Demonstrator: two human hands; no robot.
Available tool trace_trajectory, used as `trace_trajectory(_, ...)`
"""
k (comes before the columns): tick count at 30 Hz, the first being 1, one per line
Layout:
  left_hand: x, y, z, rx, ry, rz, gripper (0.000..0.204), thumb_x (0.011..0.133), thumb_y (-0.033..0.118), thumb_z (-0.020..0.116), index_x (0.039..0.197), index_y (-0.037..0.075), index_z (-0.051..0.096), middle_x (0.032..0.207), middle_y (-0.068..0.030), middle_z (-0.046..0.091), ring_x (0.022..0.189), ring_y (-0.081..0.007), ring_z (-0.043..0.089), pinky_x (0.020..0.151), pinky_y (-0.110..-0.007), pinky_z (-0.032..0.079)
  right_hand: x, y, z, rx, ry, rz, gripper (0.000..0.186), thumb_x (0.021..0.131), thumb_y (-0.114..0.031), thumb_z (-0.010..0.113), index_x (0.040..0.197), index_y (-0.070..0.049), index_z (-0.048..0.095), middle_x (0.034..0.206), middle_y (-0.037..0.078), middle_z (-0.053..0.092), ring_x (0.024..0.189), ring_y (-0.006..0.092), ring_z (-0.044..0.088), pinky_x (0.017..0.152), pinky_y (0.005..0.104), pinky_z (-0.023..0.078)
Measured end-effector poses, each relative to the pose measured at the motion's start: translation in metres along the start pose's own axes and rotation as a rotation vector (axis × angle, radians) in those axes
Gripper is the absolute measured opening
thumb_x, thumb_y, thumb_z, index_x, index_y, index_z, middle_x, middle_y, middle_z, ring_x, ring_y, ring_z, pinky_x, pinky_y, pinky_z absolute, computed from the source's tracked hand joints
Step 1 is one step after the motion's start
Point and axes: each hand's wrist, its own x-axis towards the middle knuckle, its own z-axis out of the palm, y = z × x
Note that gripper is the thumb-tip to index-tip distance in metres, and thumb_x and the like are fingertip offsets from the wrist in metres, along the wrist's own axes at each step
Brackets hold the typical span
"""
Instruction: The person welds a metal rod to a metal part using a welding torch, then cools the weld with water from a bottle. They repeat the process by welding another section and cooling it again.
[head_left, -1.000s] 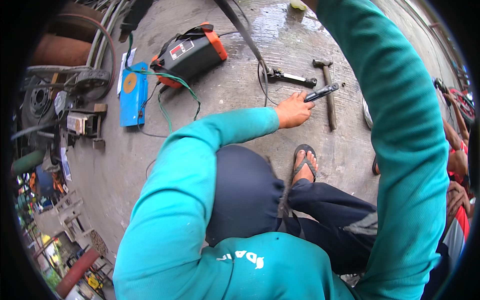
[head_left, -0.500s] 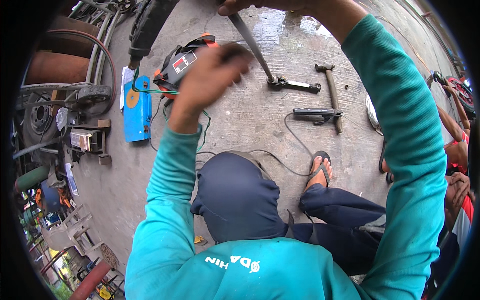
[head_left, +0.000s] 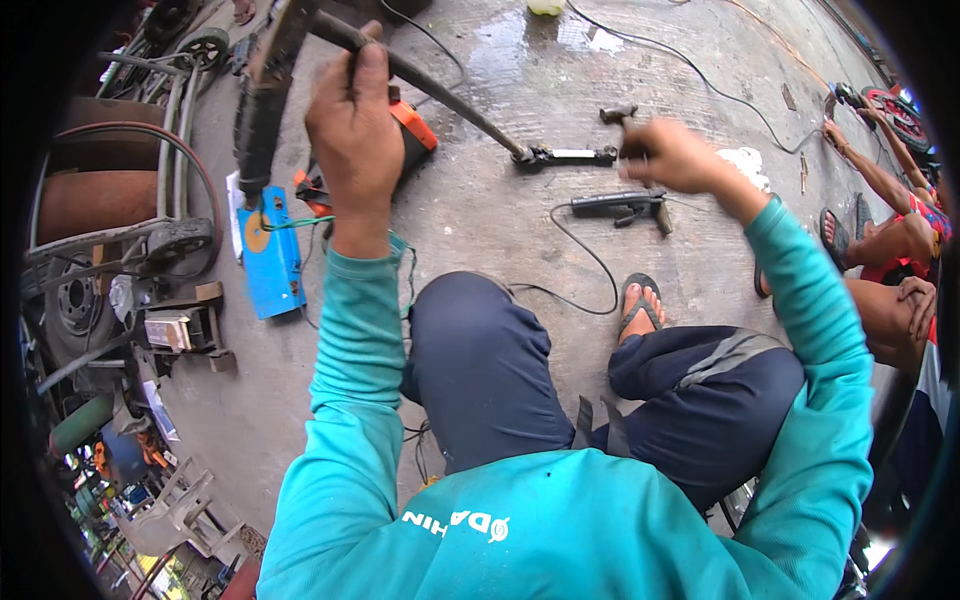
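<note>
My left hand (head_left: 355, 145) is raised at the upper left, its thumb and fingers closed on a long dark metal rod (head_left: 455, 105). The rod slants down to the right and meets a jointed metal piece with a pale middle band (head_left: 570, 157) on the concrete. My right hand (head_left: 680, 155), smeared by motion, is over the handle of a hammer (head_left: 618, 115). Whether its fingers grip the handle I cannot tell. Close below lies a black welding electrode holder (head_left: 610, 205) with a cable, its front by the hammer handle's end.
A thick black bar (head_left: 265, 110) hangs left of my left hand. Near it are an orange-and-black machine (head_left: 415, 135) and a blue metal box (head_left: 270, 265). A wheeled metal frame (head_left: 180, 245) stands at the left. Other people sit at the right, one hand (head_left: 915, 300) resting there.
My left hand has moved up onto the rod. My right hand has let go of the rod's upper end and come down to the hammer. The view has shifted slightly.
</note>
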Motion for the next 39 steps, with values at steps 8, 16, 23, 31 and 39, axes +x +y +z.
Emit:
trace_trajectory(8, -0.001, 0.008, -0.009, -0.236, 0.036, -0.074, 0.027, 0.107, 0.019, 0.061, 0.127, 0.001, 0.064, 0.102, -0.0026, 0.066, 0.09, -0.0085, 0.062, 0.077, -0.026, 0.055, 0.032, 0.073, 0.213, 0.267, 0.195, 0.438, 0.065, 0.091, -0.043, 0.071, 0.138, -0.001, 0.058, 0.116, 0.029, 0.071, 0.11, 0.0458, 0.068, 0.096, 0.0509, 0.052)
trace_trajectory(16, -0.003, 0.012, -0.027, -0.055, -0.032, -0.153, 0.039, 0.112, 0.029, 0.048, 0.133, -0.001, 0.062, 0.115, -0.0075, 0.066, 0.104, -0.0155, 0.065, 0.09, -0.033, 0.057, 0.002, 0.076, 0.237, 0.689, 0.533, 0.561, 0.056, 0.093, -0.049, 0.072, 0.121, -0.001, 0.067, 0.107, 0.022, 0.074, 0.1, 0.0376, 0.072, 0.091, 0.0439, 0.054)
trace_trajectory(23, -0.024, 0.025, -0.042, 0.129, -0.094, -0.254, 0.041, 0.112, 0.03, 0.048, 0.133, -0.003, 0.061, 0.116, -0.0109, 0.068, 0.104, -0.0185, 0.068, 0.092, -0.033, 0.058, -0.069, 0.049, 0.166, 1.424, 0.596, 0.217, 0.04, 0.093, -0.006, 0.07, 0.126, -0.011, 0.048, 0.111, 0.013, 0.069, 0.08, 0.0129, 0.065, 0.068, 0.0281, 0.053)
trace_trajectory(31, -0.049, 0.041, -0.054, -0.032, 0.014, -0.485, 0.04, 0.112, 0.026, 0.048, 0.131, -0.006, 0.06, 0.119, -0.0141, 0.066, 0.109, -0.0204, 0.066, 0.092, -0.038, 0.059, -0.088, 0.057, 0.101, 1.174, 0.295, 0.152, 0.072, 0.085, -0.002, 0.072, 0.144, -0.007, 0.032, 0.108, 0.015, 0.07, 0.081, 0.0149, 0.066, 0.065, 0.0276, 0.05)
trace_trajectory(39, -0.088, 0.053, -0.086, -0.125, 0.041, -0.67, 0.041, 0.111, 0.028, 0.049, 0.132, -0.006, 0.058, 0.127, -0.0173, 0.065, 0.119, -0.0245, 0.064, 0.098, -0.043, 0.056, -0.094, 0.058, 0.094, 0.596, 0.356, 0.127, 0.048, 0.087, -0.006, 0.072, 0.131, 0.003, 0.055, 0.11, 0.013, 0.071, 0.101, 0.0195, 0.067, 0.09, 0.0337, 0.053)
